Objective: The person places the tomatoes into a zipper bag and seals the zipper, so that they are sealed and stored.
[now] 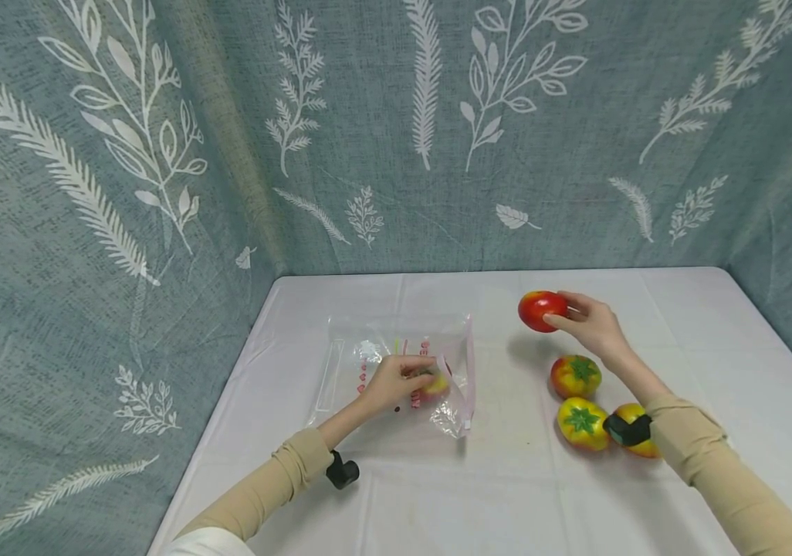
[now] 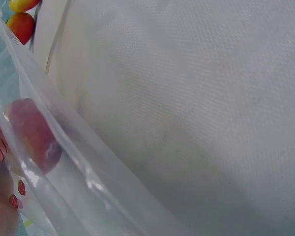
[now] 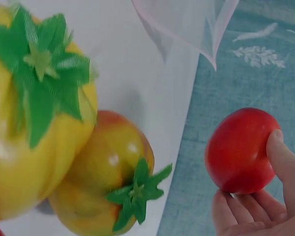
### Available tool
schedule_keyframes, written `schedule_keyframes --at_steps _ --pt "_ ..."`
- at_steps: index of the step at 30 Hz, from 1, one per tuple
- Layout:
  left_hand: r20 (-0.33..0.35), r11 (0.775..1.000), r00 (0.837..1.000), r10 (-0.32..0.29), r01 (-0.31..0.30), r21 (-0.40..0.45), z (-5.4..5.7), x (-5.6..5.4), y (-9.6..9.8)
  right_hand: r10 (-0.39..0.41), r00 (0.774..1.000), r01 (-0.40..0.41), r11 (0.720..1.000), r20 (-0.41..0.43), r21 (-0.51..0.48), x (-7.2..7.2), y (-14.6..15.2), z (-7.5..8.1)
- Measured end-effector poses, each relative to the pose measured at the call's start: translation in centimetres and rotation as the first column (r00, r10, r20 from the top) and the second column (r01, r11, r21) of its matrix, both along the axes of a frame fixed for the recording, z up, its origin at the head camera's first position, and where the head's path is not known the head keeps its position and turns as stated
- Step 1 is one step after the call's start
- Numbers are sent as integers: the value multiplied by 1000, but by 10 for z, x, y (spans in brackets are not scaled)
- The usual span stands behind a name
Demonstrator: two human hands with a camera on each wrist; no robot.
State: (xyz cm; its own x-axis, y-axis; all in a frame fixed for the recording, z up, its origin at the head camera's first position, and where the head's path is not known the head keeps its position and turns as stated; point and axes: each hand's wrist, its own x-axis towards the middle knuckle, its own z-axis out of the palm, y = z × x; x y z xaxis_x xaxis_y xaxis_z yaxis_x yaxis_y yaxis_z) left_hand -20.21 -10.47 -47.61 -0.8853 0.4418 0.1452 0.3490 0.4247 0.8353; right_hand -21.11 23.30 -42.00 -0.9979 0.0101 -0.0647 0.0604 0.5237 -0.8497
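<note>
A red tomato [image 1: 538, 311] is held up off the table in the fingertips of my right hand [image 1: 590, 328]; the right wrist view shows the thumb on the side of the tomato [image 3: 243, 150] and fingers beneath. My left hand [image 1: 394, 380] pinches the lifted edge of a clear zip bag [image 1: 350, 359] with red print. Inside the bag lies a red and yellow tomato [image 1: 435, 384], also visible through the plastic in the left wrist view. In that view the left hand [image 2: 2, 216] is mostly cut off.
Below the right hand stand a red-yellow tomato [image 1: 572, 377], a yellow tomato [image 1: 580, 423] with a green leafy top and another tomato [image 1: 639, 446] partly behind the wrist camera. A white cloth covers the table [image 1: 493, 494]. Patterned blue-green curtains [image 1: 396, 224] hang behind and beside it.
</note>
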Motion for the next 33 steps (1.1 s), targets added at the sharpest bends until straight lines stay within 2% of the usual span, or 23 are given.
schedule_keyframes --at_steps 19,25,33 --pt "6 1000 1000 -4 4 21 0 2 -3 92 996 -92 996 -12 -13 10 -34 -5" --pt "-11 1000 1000 -9 9 11 1 1 -4 111 994 -111 994 -5 -11 12 -44 -10" --pt "-16 1000 1000 -11 11 13 -4 -1 -4 138 990 -138 990 -9 -15 15 -59 -19"
